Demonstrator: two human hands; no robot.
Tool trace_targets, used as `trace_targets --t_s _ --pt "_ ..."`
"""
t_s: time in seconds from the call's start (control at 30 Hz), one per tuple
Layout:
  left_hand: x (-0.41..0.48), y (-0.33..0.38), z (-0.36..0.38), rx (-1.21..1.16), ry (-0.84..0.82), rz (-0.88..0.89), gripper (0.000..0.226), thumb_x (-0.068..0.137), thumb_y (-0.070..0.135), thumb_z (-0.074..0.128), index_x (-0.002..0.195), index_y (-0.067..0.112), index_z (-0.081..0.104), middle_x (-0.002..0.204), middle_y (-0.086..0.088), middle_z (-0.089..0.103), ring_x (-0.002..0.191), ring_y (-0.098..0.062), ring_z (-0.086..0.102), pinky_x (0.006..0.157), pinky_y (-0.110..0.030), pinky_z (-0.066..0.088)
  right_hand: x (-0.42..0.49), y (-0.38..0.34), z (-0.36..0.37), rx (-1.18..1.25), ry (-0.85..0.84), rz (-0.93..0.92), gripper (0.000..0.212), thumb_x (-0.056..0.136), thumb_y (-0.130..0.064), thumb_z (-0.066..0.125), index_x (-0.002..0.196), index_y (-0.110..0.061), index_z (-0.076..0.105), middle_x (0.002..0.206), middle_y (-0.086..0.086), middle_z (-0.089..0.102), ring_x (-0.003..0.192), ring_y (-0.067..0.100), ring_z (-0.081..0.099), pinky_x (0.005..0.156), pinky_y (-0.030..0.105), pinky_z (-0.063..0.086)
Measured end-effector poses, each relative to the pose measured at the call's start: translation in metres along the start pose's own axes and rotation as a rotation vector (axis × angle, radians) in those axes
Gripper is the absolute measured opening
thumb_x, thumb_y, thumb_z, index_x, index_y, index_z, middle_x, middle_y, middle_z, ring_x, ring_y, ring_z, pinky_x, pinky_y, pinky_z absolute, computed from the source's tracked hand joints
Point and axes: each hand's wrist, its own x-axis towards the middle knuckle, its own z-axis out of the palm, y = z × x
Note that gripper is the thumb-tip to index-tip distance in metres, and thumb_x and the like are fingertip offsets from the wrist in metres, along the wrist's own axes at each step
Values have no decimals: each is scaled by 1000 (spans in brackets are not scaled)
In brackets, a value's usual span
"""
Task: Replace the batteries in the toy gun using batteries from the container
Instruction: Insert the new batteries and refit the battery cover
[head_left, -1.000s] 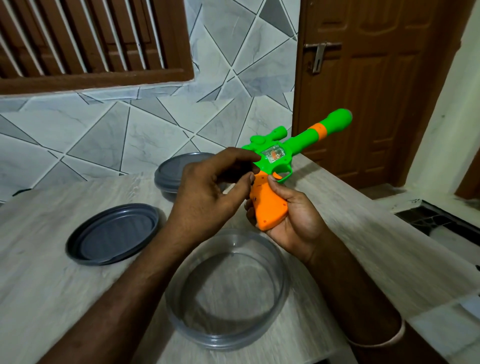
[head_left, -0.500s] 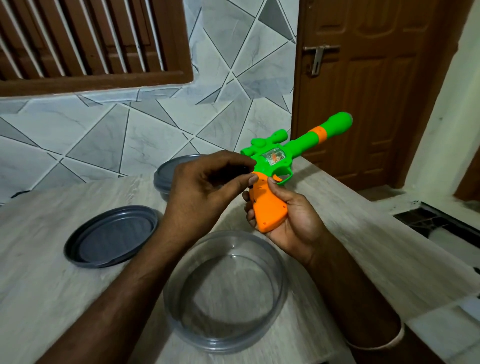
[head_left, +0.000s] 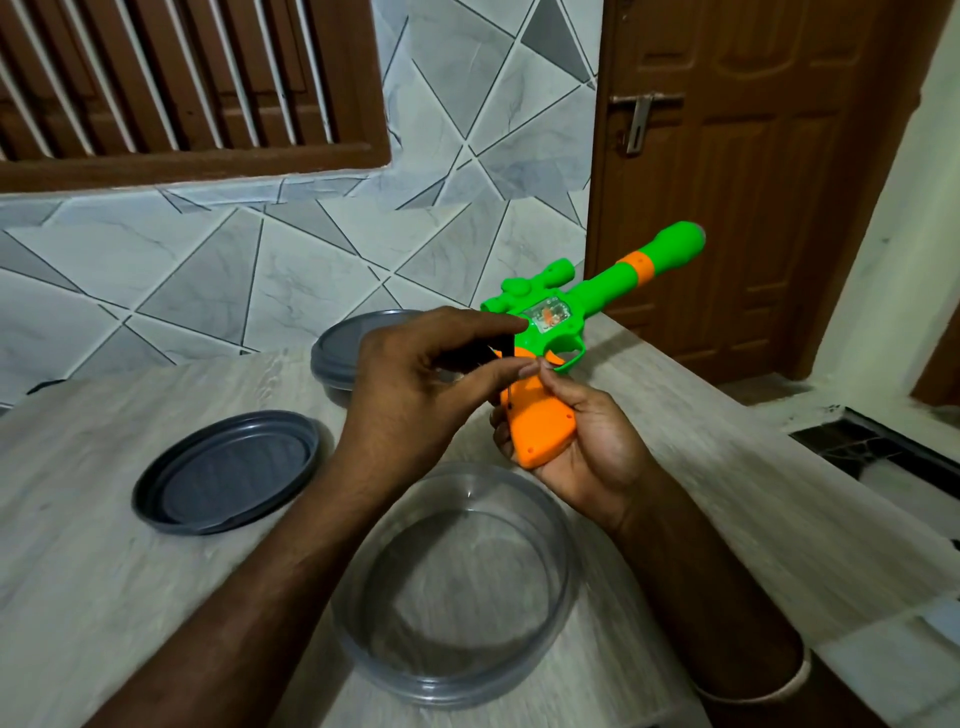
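My right hand (head_left: 582, 447) grips the orange handle of the toy gun (head_left: 540, 426) from below, above the table. Its green barrel points up and right towards the door. My left hand (head_left: 415, 384) pinches a small black screwdriver (head_left: 470, 357) between thumb and fingers. Its thin shaft touches the left side of the orange handle. A clear round container (head_left: 452, 587) stands on the table just in front of my hands, and I see nothing inside it. No batteries are visible.
A grey lid (head_left: 228, 473) lies upside down on the table (head_left: 104, 571) to the left. A second round container with a grey lid (head_left: 343, 358) stands behind my left hand by the tiled wall. The table's right edge drops off towards a brown door (head_left: 753, 156).
My left hand's fingers have shifted slightly on the screwdriver at the handle. The gun stays in my right hand, almost in the same place.
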Motion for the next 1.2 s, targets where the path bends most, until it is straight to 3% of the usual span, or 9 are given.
trace_targets --t_s 0.17,0.5,0.9,1.0,1.2 --pt "1 -2 -2 42 -5 -28 19 89 8 76 108 8 78 100 3 78 93 -5 74 86 -27 60 0 -1 -2 -5 18 1 57 99 -33 50 148 -5 41 99 15 63 81 22 60 65 28 53" --pt "3 -3 -5 -35 54 -85 21 91 3 73 111 5 76 98 0 78 93 -7 75 86 -22 57 -1 -2 0 20 -13 2 53 103 -32 44 146 -1 41 97 14 62 78 19 60 66 26 52" --pt "2 -2 -4 58 11 -44 25 91 6 73 115 6 75 101 2 77 95 -2 73 88 -20 57 1 -1 -3 23 -20 -10 55 101 -31 47 148 -4 40 100 17 61 79 21 60 66 28 53" --pt "2 2 -4 63 -28 -20 28 90 6 74 118 6 70 103 -1 76 100 -3 73 90 -22 58 1 -1 -5 14 -17 -15 53 101 -31 48 147 -5 43 99 16 63 80 22 60 66 28 53" --pt "1 5 -2 61 -29 19 23 87 18 80 107 8 78 97 1 78 88 -8 75 82 -27 61 1 -1 -3 19 -13 5 36 103 -33 44 125 -7 57 91 14 66 78 20 61 67 28 52"
